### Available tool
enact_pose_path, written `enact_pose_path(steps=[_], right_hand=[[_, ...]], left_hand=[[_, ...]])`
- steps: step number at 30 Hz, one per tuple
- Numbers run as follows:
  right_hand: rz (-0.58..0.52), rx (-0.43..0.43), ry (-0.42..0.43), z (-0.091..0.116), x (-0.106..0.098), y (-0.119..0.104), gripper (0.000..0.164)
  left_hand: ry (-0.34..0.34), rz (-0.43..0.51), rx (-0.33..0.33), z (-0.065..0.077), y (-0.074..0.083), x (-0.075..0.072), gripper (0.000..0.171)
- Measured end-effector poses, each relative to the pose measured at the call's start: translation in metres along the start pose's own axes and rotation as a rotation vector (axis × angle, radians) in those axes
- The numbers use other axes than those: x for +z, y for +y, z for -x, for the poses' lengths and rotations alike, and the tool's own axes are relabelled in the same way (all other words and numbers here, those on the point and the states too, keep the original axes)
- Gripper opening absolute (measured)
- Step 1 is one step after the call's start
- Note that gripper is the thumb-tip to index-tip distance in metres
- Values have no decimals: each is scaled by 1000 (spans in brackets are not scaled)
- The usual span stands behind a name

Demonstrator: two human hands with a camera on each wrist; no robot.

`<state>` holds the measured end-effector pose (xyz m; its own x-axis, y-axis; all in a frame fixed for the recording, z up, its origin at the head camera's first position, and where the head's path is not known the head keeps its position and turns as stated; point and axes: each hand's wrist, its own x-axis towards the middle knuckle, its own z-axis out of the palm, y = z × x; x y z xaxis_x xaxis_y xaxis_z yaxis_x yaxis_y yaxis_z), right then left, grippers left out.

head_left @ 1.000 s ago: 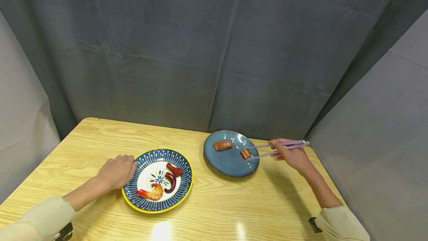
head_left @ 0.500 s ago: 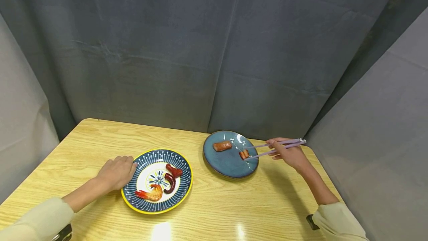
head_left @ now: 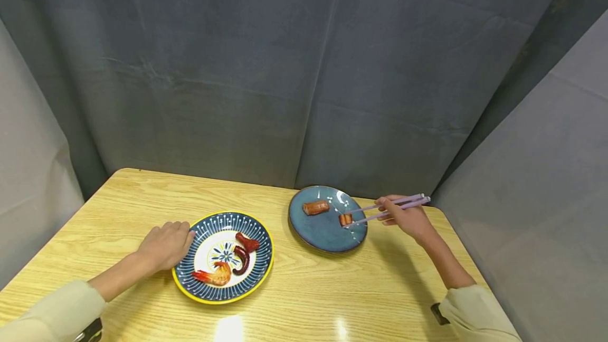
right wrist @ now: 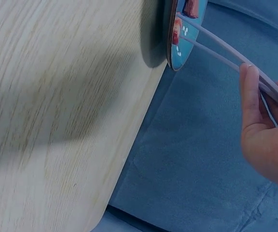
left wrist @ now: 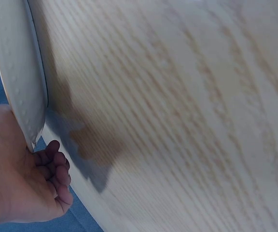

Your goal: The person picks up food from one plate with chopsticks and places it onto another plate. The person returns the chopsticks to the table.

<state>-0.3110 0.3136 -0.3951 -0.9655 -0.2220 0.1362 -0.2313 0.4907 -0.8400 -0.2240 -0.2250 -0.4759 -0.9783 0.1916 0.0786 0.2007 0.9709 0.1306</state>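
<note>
My left hand [head_left: 166, 244] grips the left rim of a patterned plate [head_left: 190, 289] with a yellow edge. In the left wrist view, the curled fingers [left wrist: 59, 176] are below the rim. A shrimp [head_left: 216, 274], a dark curled tentacle-like piece [head_left: 242, 260] and a red drumstick-shaped piece [head_left: 248, 241] lie on that plate. My right hand [head_left: 408, 218] holds a pair of lilac chopsticks [head_left: 404, 205]. Their tips lie either side of a small browned chunk of food [head_left: 345, 219] on a blue plate [head_left: 323, 239]. A larger brown roll-shaped piece [head_left: 315, 207] lies there too.
Both plates stand on a light wooden table [head_left: 304, 289], the blue one near the back edge. Behind hangs a dark grey curtain [head_left: 237, 94]. Pale cloth panels [head_left: 537, 199] close in the sides.
My right hand has shifted slightly left with the chopsticks. The small browned chunk has turned and moved a little left between the tips. My left hand stays put.
</note>
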Motion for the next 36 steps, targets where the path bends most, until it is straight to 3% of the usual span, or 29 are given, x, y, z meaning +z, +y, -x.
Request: enact_pose_path(steps=[18,27,36], right_hand=[[-68,74,158,-4,19,-8,42],[-110,34,259,-1,26,-4,44],[-153,31,307,4,28,1,46]], left_hand=[[-5,-7,-3,0,-1,1,42],[0,-6,1,0,-1,2,38],[4,0,4,0,-2,3,38]])
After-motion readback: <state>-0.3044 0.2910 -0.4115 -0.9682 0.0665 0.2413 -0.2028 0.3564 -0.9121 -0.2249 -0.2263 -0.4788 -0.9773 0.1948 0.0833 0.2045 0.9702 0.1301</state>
